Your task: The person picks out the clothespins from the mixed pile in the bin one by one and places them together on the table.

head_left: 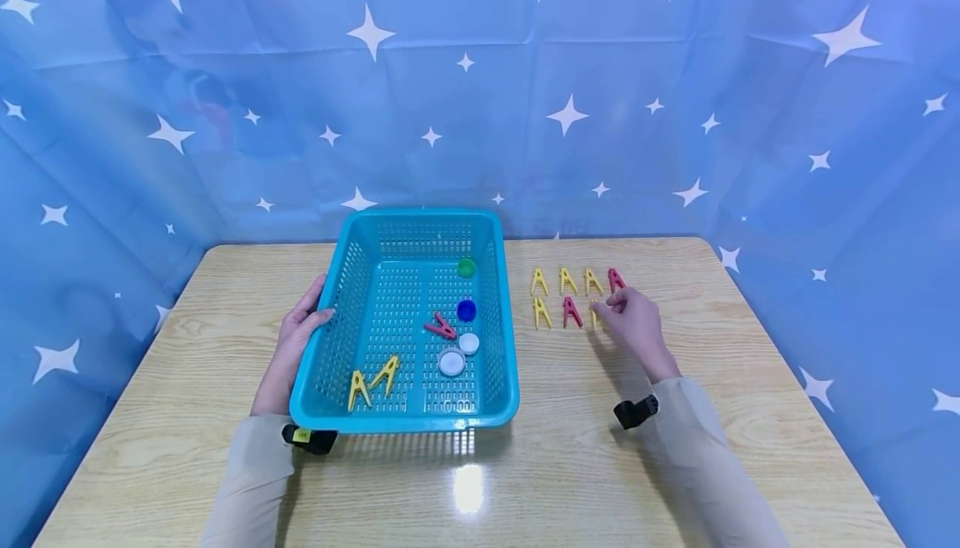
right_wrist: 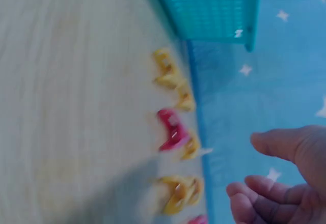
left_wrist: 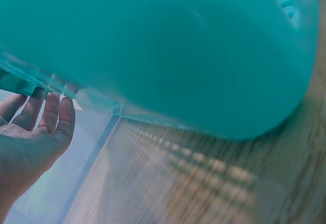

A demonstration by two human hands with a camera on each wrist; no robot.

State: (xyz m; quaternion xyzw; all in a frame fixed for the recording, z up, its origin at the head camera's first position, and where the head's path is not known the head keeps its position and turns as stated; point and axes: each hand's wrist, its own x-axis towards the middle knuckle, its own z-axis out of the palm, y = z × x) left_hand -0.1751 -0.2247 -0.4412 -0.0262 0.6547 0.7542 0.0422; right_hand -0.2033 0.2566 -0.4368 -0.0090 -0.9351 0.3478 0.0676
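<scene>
The basket (head_left: 322, 381) at centre frame is glossy turquoise plastic, its walls and floor perforated. The table (head_left: 675, 465) is pale wood-grain laminate, smooth enough to mirror a lamp. The pegs (head_left: 572, 311) right of centre look like shiny hard plastic. The backdrop (head_left: 675, 72) is creased blue cloth.
</scene>
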